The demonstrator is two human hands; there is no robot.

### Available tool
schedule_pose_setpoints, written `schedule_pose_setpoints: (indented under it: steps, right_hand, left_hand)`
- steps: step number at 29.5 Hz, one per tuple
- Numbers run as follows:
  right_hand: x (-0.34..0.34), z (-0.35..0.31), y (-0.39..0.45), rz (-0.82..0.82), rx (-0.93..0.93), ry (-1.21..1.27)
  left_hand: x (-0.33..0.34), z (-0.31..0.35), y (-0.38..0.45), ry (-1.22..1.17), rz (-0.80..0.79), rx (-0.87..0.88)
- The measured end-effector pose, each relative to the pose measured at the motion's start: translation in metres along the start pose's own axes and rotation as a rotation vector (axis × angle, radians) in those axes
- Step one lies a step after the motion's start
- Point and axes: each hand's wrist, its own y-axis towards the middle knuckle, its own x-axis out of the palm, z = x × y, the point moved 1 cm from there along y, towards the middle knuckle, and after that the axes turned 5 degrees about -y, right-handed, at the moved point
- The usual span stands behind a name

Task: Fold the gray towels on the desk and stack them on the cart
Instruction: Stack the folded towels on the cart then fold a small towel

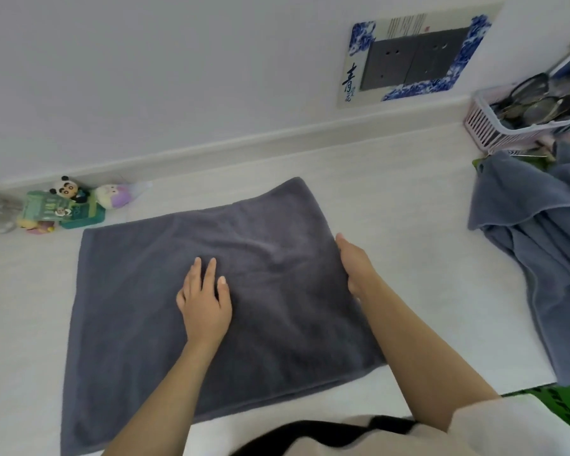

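Observation:
A dark gray towel (139,291) lies spread flat on the white desk (425,258), folded into a wide rectangle. My left hand (204,301) presses flat on its middle with straight fingers. At the towel's right edge my right hand (354,263) grips the edge, thumb on top and the fingers hidden under the cloth. A second, bluish gray towel (537,238) lies crumpled at the desk's right end, hanging over the edge. No cart is in view.
Small toys and a green box (69,205) sit at the back left by the wall. A pink basket (494,126) with eyeglasses stands at the back right. A framed socket panel (415,57) is on the wall.

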Motion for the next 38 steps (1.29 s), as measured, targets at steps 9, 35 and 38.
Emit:
schedule_pose_setpoints:
  steps: [9, 35, 38]
  right_hand:
    - [-0.001, -0.024, 0.009, -0.093, 0.104, 0.058]
    - [0.054, -0.005, -0.019, 0.182, -0.684, -0.748]
    - [0.060, -0.005, -0.012, 0.252, -0.552, -0.591]
  left_hand:
    - [0.003, -0.023, 0.007, 0.198, 0.000, -0.080]
    - [0.029, 0.033, 0.009, -0.152, -0.001, 0.187]
    - [0.028, 0.033, 0.010, -0.144, 0.010, 0.190]
